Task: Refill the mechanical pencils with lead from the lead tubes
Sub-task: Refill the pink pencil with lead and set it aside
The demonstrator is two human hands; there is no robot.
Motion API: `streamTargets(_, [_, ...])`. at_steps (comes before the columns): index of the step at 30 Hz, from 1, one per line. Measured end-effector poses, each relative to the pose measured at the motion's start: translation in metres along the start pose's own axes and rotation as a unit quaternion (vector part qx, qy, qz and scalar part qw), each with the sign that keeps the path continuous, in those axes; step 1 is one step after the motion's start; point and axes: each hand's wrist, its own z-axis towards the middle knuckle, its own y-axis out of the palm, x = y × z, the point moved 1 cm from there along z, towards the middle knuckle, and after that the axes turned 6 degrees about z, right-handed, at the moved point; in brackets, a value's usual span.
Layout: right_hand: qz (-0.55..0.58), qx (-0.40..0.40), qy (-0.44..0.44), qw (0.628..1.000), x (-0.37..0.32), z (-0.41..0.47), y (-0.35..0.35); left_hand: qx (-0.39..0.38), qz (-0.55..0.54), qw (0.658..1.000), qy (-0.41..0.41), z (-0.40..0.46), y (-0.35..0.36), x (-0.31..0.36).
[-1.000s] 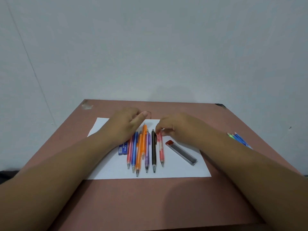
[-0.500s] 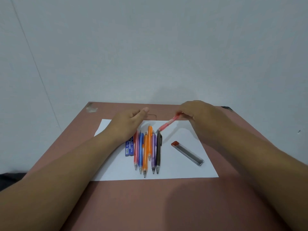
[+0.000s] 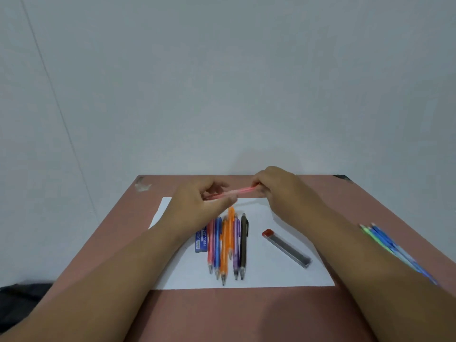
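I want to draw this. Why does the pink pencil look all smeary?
Head view: the pink pencil, held between the left hand and right hand, is motion-blurred; the pencils lying on the paper stay sharper; lighting is soft, with faint shadows.

Matt reddish-brown bench (image 3: 246, 314) with a scuffed pale patch at its far left corner, smooth white paper sheet (image 3: 271, 275), translucent glossy plastic pencils (image 3: 225, 243), clear plastic lead tube (image 3: 287, 248) with red cap, translucent pink plastic pencil (image 3: 234, 192) in my hands
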Motion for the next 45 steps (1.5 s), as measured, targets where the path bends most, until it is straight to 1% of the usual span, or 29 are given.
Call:
streamTargets(2, [0.076,0.04,-0.009,0.996,-0.004,-0.005,-0.001,0.026,0.045,0.998,0.039,0.002,0.002,-0.001])
streamTargets(4, [0.157,0.076,0.002,0.985,-0.008,-0.009,-0.003,0.046,0.05,0.996,0.064,0.005,0.003,-0.003])
streamTargets(5, [0.211,0.094,0.02,0.973,-0.011,-0.012,-0.005,0.061,0.041,0.995,0.072,0.006,0.002,-0.005])
streamTargets(7, [0.323,0.11,0.067,0.938,-0.015,-0.017,-0.009,0.093,0.019,0.992,0.08,0.008,0.001,-0.009])
streamTargets(8, [0.355,0.113,0.08,0.925,-0.017,-0.019,-0.011,0.104,0.011,0.992,0.077,0.008,0.0,-0.009])
streamTargets(14, [0.427,0.13,0.101,0.889,-0.018,-0.02,-0.011,0.104,-0.016,0.993,0.056,0.009,0.0,-0.008])
streamTargets(17, [0.42,0.153,0.102,0.889,-0.01,-0.018,-0.011,0.108,-0.011,0.993,0.052,0.009,-0.002,-0.009])
streamTargets(18, [0.407,0.157,0.101,0.894,-0.006,-0.018,-0.011,0.11,-0.013,0.993,0.049,0.009,-0.003,-0.01])
streamTargets(20, [0.357,0.151,0.096,0.917,0.002,-0.017,-0.008,0.113,-0.015,0.993,0.043,0.01,-0.004,-0.01])
streamTargets(23, [0.227,0.1,0.085,0.965,0.015,-0.014,-0.001,0.109,0.003,0.993,0.038,0.012,-0.004,-0.012])
streamTargets(26, [0.142,0.05,0.062,0.987,0.019,-0.012,0.006,0.101,0.007,0.995,0.019,0.014,-0.003,-0.015])
streamTargets(30, [0.115,0.006,0.058,0.992,0.016,-0.012,0.011,0.101,-0.007,0.995,0.007,0.014,-0.003,-0.016])
streamTargets(33, [0.104,-0.01,0.062,0.993,0.016,-0.009,0.015,0.099,-0.002,0.995,0.007,0.014,-0.002,-0.016])
streamTargets(41, [0.12,-0.015,0.079,0.989,0.021,-0.008,0.016,0.089,-0.001,0.996,0.005,0.015,-0.001,-0.015])
streamTargets(45, [0.162,-0.004,0.092,0.982,0.025,-0.011,0.012,0.085,-0.009,0.996,0.004,0.014,-0.001,-0.014])
